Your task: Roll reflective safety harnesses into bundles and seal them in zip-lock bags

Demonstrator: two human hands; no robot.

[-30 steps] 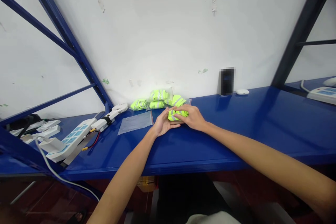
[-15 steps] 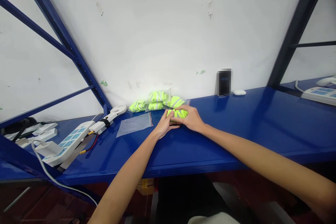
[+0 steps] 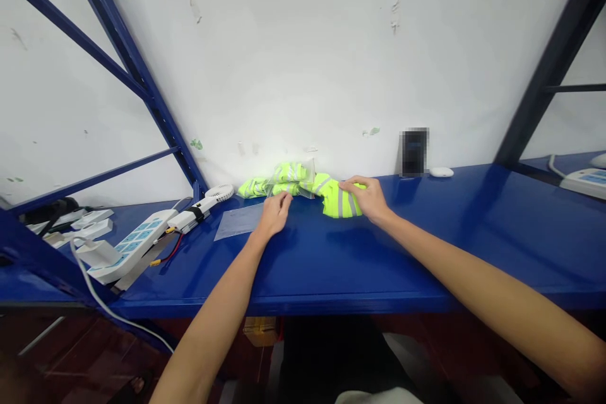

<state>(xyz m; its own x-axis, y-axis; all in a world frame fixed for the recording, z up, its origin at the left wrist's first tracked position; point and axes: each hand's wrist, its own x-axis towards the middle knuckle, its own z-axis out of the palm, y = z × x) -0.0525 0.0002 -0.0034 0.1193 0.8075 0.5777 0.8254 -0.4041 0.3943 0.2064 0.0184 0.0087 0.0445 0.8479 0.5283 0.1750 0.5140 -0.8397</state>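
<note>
Ctr frame: we're gripping the neon vest [image 3: 338, 203] w/ our right hand [image 3: 370, 199], fingers curled over it. Left hand [image 3: 273, 214] is touching the clear zip bag [image 3: 237, 223], fingers bent; can't tell if it's pinching.

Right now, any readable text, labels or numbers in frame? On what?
None legible.
Power strip: blue panels, markings too small to read.
Dark upright object at the wall: blurred out.
Yellow-green fabric bundle: grey stripes only, no print visible.
Clear bag: no print visible.
</note>
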